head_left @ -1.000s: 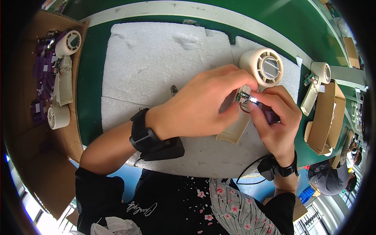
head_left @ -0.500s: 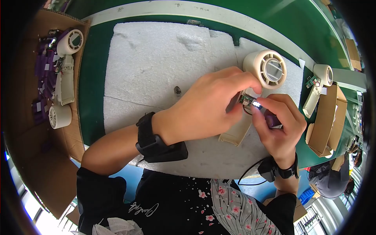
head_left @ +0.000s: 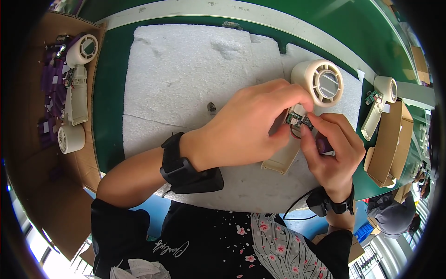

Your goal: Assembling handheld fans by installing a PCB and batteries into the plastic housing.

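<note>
A cream handheld fan (head_left: 312, 83) with a round grille lies on the foam slab, its handle (head_left: 281, 160) opened and running down beneath my hands. My left hand (head_left: 253, 123) is closed around the fan's neck, thumb and forefinger on either side of a small green circuit board (head_left: 294, 119). From the right, my right hand (head_left: 332, 149) pinches the board's dark display end (head_left: 306, 122) between thumb and forefinger. A purple battery cell (head_left: 324, 144) shows under the curled fingers of that hand. Dark wires loop below the board; the rest is hidden by my fingers.
White foam (head_left: 186, 69) covers the green table (head_left: 109, 111). At left, a cardboard box (head_left: 28, 186) holds purple cells (head_left: 53, 88) and fan parts (head_left: 76, 95). Another opened fan (head_left: 384, 88) lies at right beside a small carton (head_left: 390, 144). A person (head_left: 397, 216) is in the right background.
The display end of the board was glowing white and is now dark. Both hands and the fan have shifted very slightly right, with the grips unchanged.
</note>
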`<state>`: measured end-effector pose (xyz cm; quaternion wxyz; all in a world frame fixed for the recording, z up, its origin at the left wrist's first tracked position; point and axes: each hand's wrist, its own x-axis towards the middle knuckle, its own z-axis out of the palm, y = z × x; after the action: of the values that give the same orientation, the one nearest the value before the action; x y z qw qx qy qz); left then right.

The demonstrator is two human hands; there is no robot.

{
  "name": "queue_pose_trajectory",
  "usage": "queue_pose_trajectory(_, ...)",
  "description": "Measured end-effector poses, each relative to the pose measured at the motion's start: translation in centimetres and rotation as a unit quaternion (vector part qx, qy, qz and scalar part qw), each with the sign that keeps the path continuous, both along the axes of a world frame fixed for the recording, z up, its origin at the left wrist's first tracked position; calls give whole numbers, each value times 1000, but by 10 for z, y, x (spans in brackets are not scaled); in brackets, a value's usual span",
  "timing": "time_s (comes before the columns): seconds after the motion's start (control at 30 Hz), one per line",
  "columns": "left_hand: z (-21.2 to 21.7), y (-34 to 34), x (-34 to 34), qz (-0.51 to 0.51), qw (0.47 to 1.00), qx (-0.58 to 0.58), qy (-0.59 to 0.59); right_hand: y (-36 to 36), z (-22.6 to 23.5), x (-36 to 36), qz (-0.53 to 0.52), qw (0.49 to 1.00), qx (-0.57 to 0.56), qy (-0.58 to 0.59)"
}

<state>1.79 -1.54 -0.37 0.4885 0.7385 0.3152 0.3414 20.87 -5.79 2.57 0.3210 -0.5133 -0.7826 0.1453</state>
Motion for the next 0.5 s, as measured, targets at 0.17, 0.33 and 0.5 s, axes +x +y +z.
queue_pose_trajectory(0.17,4,3,-2,-14,1000,-8,1,4,1,0,12,1000,17,-18)
queue_pose_trajectory(0.33,2,8,-1,-13,999,29,-29,5,7,-2,23,999,29,-37)
queue_pose_trajectory(0.5,2,10,-1,-14,999,40,-32,2,-1,-2,6,1000,7,17)
